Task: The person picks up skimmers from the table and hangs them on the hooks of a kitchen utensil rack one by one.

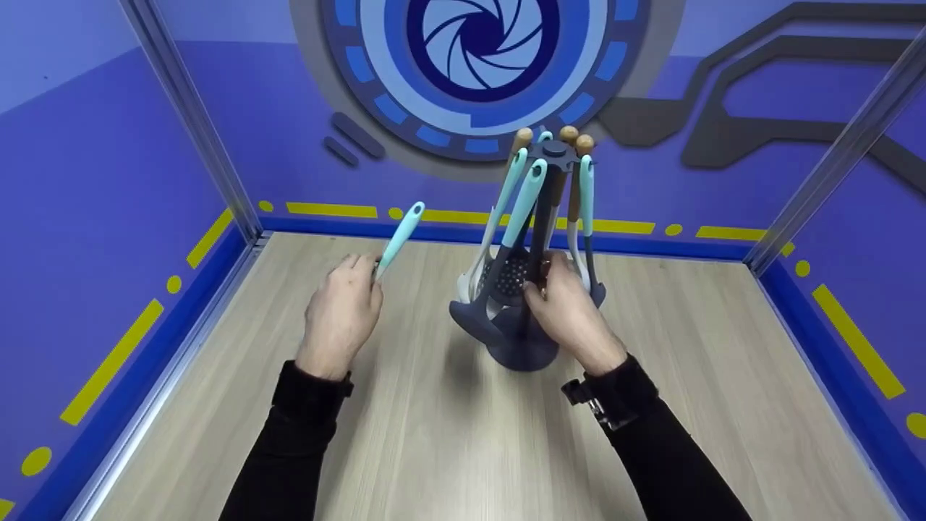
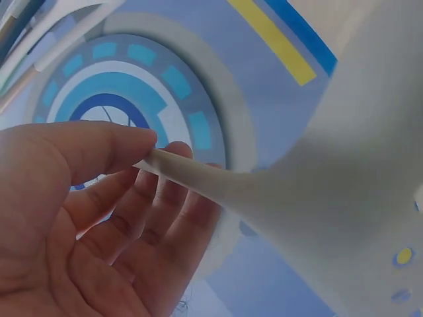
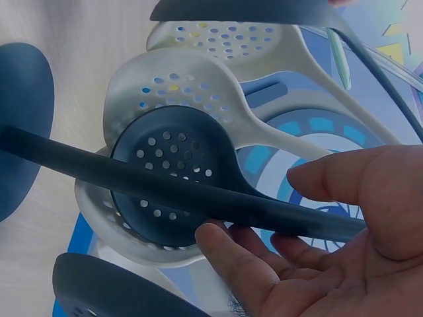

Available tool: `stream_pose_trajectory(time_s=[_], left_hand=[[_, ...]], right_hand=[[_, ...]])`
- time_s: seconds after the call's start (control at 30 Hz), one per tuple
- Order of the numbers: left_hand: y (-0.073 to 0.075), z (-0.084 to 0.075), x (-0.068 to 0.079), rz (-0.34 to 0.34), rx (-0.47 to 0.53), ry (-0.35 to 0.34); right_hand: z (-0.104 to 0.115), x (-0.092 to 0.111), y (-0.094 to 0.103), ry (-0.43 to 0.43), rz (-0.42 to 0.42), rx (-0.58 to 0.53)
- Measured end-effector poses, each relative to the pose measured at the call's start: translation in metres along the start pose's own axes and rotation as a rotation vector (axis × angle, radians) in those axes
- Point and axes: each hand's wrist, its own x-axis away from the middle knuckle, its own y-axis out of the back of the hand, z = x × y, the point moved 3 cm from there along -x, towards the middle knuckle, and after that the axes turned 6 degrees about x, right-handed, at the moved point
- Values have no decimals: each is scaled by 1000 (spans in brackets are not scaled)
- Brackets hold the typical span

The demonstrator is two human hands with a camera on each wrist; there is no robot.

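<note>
Between thumb and fingers, my left hand (image 1: 340, 307) pinches the pale neck of a slotted spoon (image 1: 401, 233) with a mint handle pointing up and away. Its broad pale head (image 2: 344, 191), with holes near one edge, fills the right of the left wrist view. My right hand (image 1: 571, 311) holds the dark pole of a utensil stand (image 1: 541, 231) low down, thumb on one side and fingers on the other. The stand leans slightly, its round base below the hand. Around it hang a dark ladle (image 1: 474, 320), a dark skimmer (image 3: 178, 139) and a pale slotted spoon (image 3: 175, 86).
Several more utensils with mint or wooden handles (image 1: 584, 145) hang from the stand's top. A wood-grain table (image 1: 434, 449) lies beneath both hands. Blue printed panels (image 1: 253, 123) enclose it at the back and sides, with metal posts (image 1: 195, 116) at the corners.
</note>
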Motion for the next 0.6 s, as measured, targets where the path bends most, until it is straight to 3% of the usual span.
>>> stream_pose_trajectory(time_s=[0.6], left_hand=[[8,-35,13,-22,53,-127]], right_hand=[[3,10,10,37,6,-120]])
